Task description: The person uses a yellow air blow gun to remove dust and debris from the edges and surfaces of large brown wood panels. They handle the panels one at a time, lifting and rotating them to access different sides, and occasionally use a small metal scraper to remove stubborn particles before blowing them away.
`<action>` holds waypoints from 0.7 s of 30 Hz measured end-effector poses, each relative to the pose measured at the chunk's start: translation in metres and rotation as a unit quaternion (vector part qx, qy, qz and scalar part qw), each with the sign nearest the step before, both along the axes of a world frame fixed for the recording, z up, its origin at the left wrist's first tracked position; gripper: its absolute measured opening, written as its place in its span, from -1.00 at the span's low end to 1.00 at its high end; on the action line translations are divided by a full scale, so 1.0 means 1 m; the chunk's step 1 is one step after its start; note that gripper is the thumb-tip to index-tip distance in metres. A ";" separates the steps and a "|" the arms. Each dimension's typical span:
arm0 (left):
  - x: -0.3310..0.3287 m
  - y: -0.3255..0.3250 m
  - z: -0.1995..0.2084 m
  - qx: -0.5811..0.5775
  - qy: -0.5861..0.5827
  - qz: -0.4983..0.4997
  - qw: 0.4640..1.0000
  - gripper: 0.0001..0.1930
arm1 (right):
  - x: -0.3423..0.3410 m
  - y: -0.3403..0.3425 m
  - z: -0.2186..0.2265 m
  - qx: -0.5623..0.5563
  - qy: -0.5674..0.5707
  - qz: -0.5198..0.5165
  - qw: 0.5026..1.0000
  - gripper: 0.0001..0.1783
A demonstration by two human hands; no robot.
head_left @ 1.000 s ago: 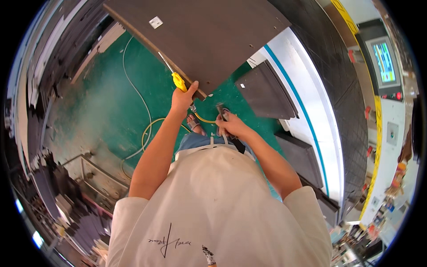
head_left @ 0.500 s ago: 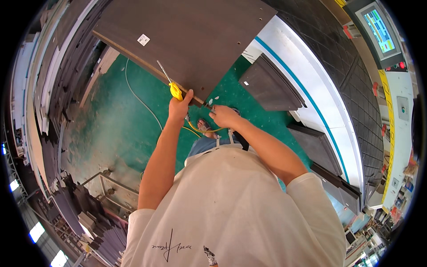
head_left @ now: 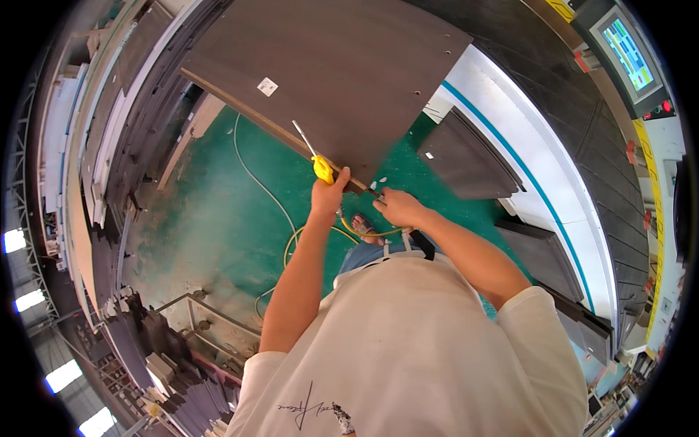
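Note:
A large dark brown panel point(head_left: 342, 80) stretches out before me, with a raw tan edge on its left side, a small white label and a few drilled holes. In my left hand point(head_left: 329, 195) is a yellow air blow gun point(head_left: 322, 170) whose thin metal nozzle points up and left over the panel. That hand's fingers are wrapped at the panel's near corner, partly hidden. Just right of the corner, the fingers of my right hand point(head_left: 402, 208) pinch a small dark piece against the panel; its kind cannot be made out.
A yellow hose point(head_left: 292, 245) loops below my hands near my sandalled foot point(head_left: 362, 224). Dark panels point(head_left: 470, 154) lean along a white machine bed point(head_left: 535, 135) on the right, under a control screen point(head_left: 625, 54). Stacked boards point(head_left: 138, 124) line the left. A metal trolley frame point(head_left: 196, 313) stands lower left.
The whole view has shifted, so the panel and hands appear farther right and slightly lower. Both hands stay at the panel's corner, with the blow gun still in the left.

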State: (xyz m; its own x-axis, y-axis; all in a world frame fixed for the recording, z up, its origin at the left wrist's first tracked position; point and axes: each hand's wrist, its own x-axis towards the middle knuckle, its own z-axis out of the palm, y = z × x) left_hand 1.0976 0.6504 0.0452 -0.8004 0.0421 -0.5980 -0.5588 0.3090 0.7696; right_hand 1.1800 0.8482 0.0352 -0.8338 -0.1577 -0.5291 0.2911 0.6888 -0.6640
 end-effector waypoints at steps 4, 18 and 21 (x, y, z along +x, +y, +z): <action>0.002 0.003 -0.002 0.019 0.032 0.032 0.999 -0.52 | -0.002 -0.006 0.016 0.031 -0.019 -0.010 0.999 -0.43; 0.000 -0.001 -0.012 0.019 0.001 0.013 1.000 -0.52 | 0.010 -0.005 -0.021 0.040 0.029 0.013 0.999 -0.52; 0.000 0.000 -0.005 0.011 -0.001 0.010 1.000 -0.52 | 0.003 -0.012 -0.022 0.031 -0.019 0.003 0.999 -0.52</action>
